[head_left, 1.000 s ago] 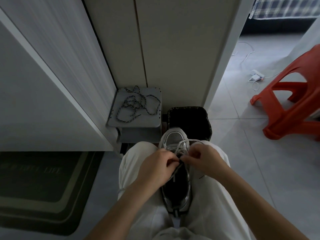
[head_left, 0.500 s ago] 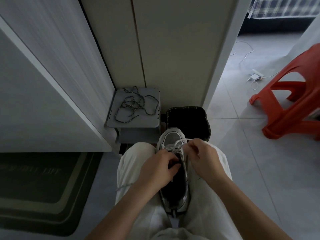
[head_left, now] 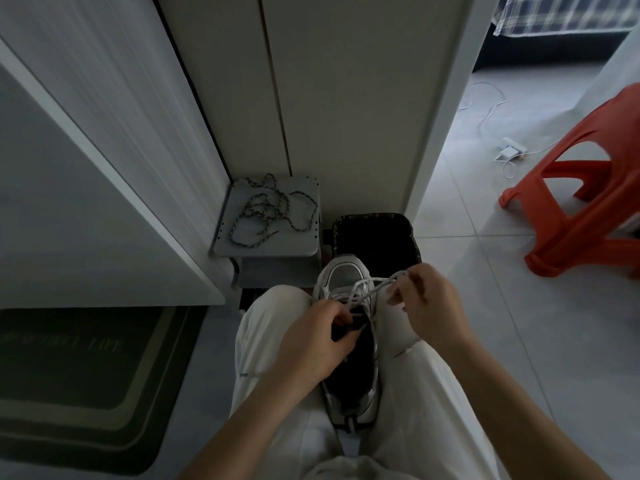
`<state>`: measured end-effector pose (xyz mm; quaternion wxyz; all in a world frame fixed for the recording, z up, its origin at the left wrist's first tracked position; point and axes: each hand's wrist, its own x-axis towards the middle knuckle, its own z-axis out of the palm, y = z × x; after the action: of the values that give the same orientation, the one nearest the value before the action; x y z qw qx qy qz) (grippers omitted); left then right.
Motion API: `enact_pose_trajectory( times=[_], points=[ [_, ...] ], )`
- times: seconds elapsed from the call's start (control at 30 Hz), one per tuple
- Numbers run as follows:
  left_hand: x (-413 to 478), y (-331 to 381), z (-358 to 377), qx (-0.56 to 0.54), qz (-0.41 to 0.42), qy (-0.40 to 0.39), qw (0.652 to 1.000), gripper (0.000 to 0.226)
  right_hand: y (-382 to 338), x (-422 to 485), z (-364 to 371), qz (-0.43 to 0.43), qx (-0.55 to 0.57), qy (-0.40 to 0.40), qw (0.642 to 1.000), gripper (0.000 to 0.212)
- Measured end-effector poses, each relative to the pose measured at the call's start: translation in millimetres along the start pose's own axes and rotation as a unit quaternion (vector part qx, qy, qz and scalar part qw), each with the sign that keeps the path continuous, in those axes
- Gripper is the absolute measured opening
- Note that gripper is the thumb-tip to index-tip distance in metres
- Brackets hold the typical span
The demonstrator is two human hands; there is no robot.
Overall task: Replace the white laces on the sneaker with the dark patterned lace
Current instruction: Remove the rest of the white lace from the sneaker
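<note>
A grey and white sneaker (head_left: 344, 275) with a black opening lies between my knees, toe pointing away. Its white lace (head_left: 367, 289) crosses loosely over the tongue. My right hand (head_left: 427, 306) pinches a loop of that white lace and holds it out to the right of the shoe. My left hand (head_left: 318, 337) grips the shoe's left side at the eyelets, fingers curled over the edge. The dark patterned lace (head_left: 268, 209) lies in a loose tangle on a small grey stool (head_left: 301, 244) ahead to the left.
A black-lined bin (head_left: 374, 233) stands just beyond the shoe's toe. White cabinet panels (head_left: 346, 98) rise ahead and to the left. A red plastic stool (head_left: 588, 199) and a white charger with cable (head_left: 510, 152) are on the tiled floor at right. A dark doormat (head_left: 79, 375) lies at left.
My right hand has moved up and to the right, drawing a loop of white lace out of the shoe. My left hand stays on the shoe's left side.
</note>
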<state>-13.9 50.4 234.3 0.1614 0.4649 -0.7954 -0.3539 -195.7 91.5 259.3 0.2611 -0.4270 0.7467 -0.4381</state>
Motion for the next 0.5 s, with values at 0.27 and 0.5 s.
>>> enact_pose_trajectory(
  times=[0.27, 0.5],
  points=[
    [0.8, 3.9, -0.7, 0.035, 0.029, 0.013, 0.999, 0.039, 16.6, -28.6, 21.1, 0.033, -0.030, -0.111, 0.993, 0.016],
    [4.9, 13.8, 4.4, 0.104, 0.014, 0.006, 0.994, 0.050, 13.0, -13.5, 5.9, -0.019, -0.094, -0.161, 0.982, 0.024]
  ],
)
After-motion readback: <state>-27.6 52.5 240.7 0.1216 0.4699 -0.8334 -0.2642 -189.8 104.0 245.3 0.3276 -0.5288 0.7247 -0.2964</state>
